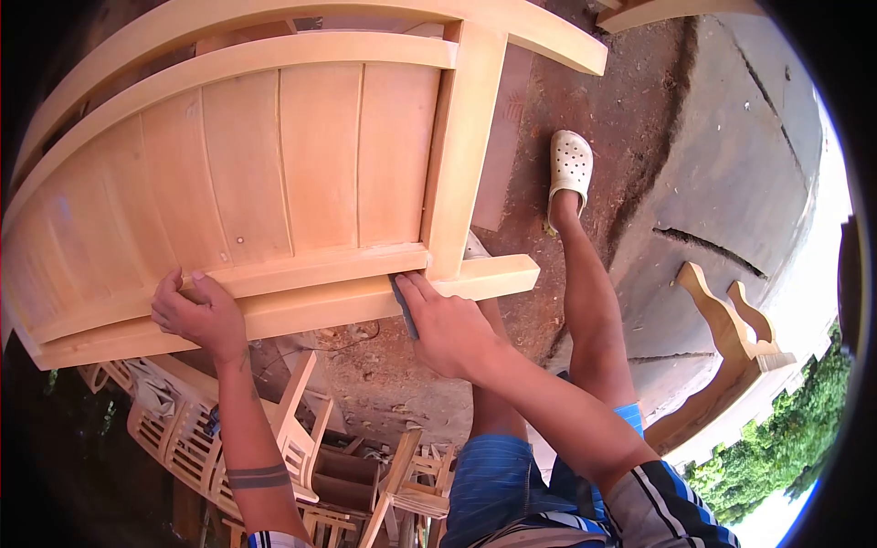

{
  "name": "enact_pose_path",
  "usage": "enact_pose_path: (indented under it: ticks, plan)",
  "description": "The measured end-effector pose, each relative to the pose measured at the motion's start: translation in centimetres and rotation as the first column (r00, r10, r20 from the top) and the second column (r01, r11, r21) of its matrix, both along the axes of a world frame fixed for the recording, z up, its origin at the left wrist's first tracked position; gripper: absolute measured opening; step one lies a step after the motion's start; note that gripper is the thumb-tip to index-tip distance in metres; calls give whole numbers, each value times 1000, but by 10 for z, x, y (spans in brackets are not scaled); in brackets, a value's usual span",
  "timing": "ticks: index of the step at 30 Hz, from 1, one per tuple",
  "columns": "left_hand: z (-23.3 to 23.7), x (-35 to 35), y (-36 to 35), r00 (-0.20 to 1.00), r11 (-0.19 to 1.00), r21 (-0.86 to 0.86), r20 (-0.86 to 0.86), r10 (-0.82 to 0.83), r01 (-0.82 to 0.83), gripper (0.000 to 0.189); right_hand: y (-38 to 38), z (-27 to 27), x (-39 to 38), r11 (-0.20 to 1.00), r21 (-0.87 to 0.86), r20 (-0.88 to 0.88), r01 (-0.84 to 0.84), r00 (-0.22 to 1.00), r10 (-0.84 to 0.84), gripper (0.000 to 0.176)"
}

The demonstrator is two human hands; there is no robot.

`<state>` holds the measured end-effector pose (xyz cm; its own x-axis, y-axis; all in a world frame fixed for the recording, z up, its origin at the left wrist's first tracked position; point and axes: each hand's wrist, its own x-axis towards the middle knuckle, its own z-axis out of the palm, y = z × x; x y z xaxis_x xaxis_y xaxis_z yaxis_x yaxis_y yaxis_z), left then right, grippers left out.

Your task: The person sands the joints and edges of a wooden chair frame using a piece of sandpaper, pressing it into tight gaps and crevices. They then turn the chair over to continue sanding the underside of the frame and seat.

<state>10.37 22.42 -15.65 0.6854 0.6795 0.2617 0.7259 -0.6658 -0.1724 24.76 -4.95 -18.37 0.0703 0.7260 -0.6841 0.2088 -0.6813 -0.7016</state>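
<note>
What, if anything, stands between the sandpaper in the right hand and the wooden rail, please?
Nothing visible does. The right hand presses the dark sandpaper directly against the rail, just below the upright post. The left hand grips the same rail further along, well clear of the sandpaper.

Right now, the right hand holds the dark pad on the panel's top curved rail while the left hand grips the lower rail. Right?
Not quite. The right hand holds the dark pad on the lower rail, beside the post, not on the top curved rail. The left hand does grip the lower rail. The head view shows it.
</note>
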Motion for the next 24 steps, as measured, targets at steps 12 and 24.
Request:
enact_pose_path:
  ticks: [12,24]
  plan:
    - [4,2,0,999,999,-50,37,-11,13,26,9,-2,7,993,-70,-41,-92,995,90,76]
    - [4,-1,-2,998,998,-50,56,-40,43,29,11,-10,5,988,-76,-84,-133,988,127,77]
